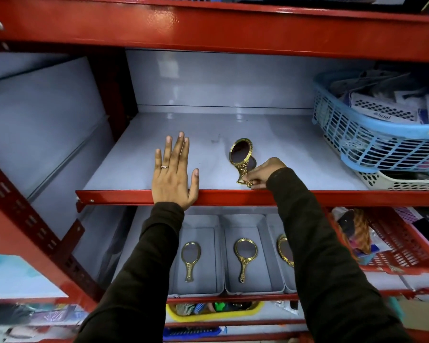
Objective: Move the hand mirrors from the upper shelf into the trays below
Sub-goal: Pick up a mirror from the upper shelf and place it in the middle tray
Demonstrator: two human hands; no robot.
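- On the upper shelf (pixel 270 144), a gold hand mirror (pixel 241 154) is gripped by its handle in the right hand (pixel 263 173), tilted up.
- Left hand (pixel 174 172) is laid flat, fingers spread.
- Below, three mirrors are seen in grey trays (pixel 254 288).

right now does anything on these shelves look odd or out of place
Nothing looks damaged or spilled. The only thing askew is the gold hand mirror on the upper shelf, tipped up by its handle in the right hand. The left hand lies flat nearby.
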